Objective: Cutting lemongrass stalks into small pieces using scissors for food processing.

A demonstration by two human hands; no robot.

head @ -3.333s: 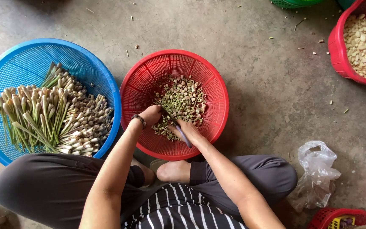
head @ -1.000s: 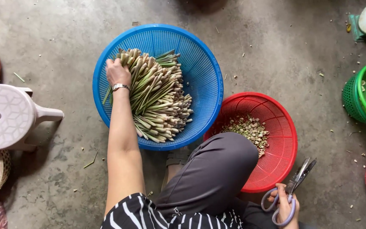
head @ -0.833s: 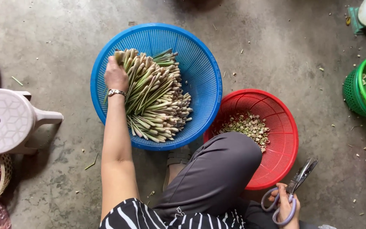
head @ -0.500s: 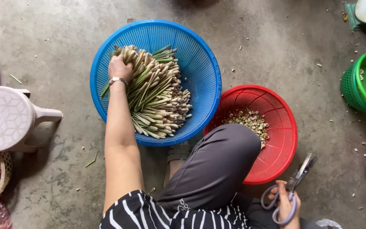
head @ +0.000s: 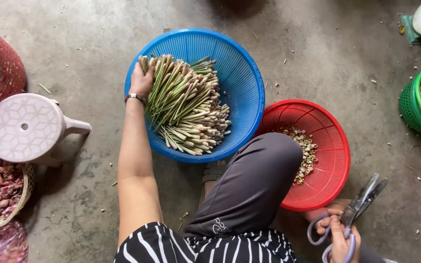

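I see stalks (head: 186,104) piled in basket (head: 242,83), left hand (head: 142,80) on pile's left edge. Second basket (head: 334,151) right of it, touching, chopped bits (head: 305,151) inside. Right hand (head: 339,238) with scissors (head: 359,204) below that. Stool (head: 25,127) far left.

A single head-worn camera looks almost straight down from close above the squatting person, taking in the concrete floor (head: 317,53), the blue basket (head: 239,83) and both hands.

pale green lemongrass stalks (head: 186,104) lie heaped in the blue basket (head: 242,83), root ends fanned toward the person; grey-handled scissors (head: 354,212) point up-right, blades nearly closed.
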